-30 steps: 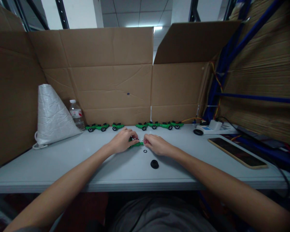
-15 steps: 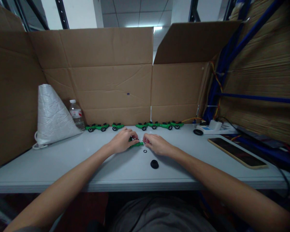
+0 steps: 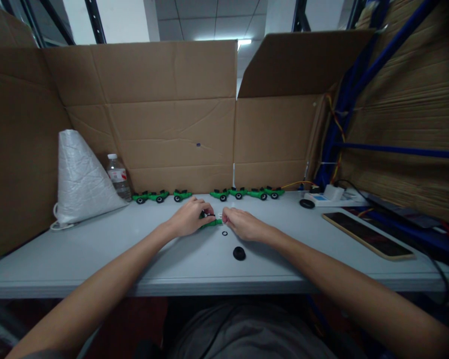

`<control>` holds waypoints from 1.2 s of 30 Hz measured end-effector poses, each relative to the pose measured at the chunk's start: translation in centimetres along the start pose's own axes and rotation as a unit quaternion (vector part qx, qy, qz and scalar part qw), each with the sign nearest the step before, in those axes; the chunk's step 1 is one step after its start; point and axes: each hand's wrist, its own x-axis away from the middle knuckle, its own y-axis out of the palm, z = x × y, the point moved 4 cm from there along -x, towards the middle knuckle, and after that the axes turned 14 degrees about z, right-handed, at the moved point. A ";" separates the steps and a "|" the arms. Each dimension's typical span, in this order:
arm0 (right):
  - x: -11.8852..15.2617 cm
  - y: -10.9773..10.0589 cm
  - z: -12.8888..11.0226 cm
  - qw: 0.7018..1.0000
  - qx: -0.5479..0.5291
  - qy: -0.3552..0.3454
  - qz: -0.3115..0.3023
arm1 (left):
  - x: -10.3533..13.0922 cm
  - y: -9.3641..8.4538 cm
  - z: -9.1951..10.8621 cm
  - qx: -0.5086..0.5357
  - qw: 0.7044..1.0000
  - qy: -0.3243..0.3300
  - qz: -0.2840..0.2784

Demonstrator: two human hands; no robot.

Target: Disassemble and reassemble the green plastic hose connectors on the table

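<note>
My left hand (image 3: pixel 192 217) is closed around a green toy car (image 3: pixel 211 223) and holds it on the white tabletop. Its fingers cover much of the car. Close by on the right, my right hand (image 3: pixel 243 223) has its fingers pinched together at the car's front end. Whatever sits in that pinch is too small and hidden to name. Small white pieces show between the two hands. Just below them lies a thin black ring (image 3: pixel 225 233). A round black piece (image 3: pixel 239 254) rests nearer the table's front edge.
Several green toy cars (image 3: pixel 238 193) line the back by the cardboard wall (image 3: pixel 172 129). A silver bag (image 3: pixel 84 184) and a water bottle (image 3: pixel 118 177) stand at left. On the right are a phone (image 3: pixel 366 235), a power strip (image 3: pixel 331 197) and a black disc (image 3: pixel 307 204).
Both hands stay in nearly the same place at the toy car. My right fingers shift very slightly; the view tilts a little.
</note>
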 end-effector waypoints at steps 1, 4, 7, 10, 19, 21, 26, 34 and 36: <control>0.0 0.0 0.0 1.000 -0.001 0.002 -0.003 | 0.0 0.0 0.0 -0.001 1.000 0.002 0.000; 0.1 -0.1 -0.2 1.000 -0.007 0.003 -0.004 | 0.0 0.1 -0.1 -0.001 1.000 0.009 0.002; 0.1 -0.1 -0.3 1.000 -0.012 -0.001 -0.005 | 0.1 0.1 -0.1 -0.001 1.000 0.010 -0.001; 0.2 -0.1 -0.3 1.000 -0.012 -0.007 -0.004 | 0.1 0.0 -0.1 0.001 1.000 0.007 0.000; 0.0 -0.4 -0.7 1.000 0.019 0.020 0.006 | 0.1 0.0 0.1 0.003 1.000 0.013 -0.004; 0.0 -0.6 -0.9 0.999 0.025 0.022 0.005 | 0.1 -0.1 0.1 0.005 1.000 0.017 -0.005; 0.0 -0.9 -1.1 0.999 0.034 0.026 0.001 | 0.2 -0.1 0.1 0.006 1.000 0.020 -0.007; 0.0 -1.2 -1.4 0.999 0.041 0.024 -0.001 | 0.2 -0.1 0.2 -0.002 0.999 0.023 -0.022; 0.1 -1.2 -1.4 0.999 0.038 0.023 -0.002 | 0.2 0.0 0.3 -0.003 0.999 0.022 -0.026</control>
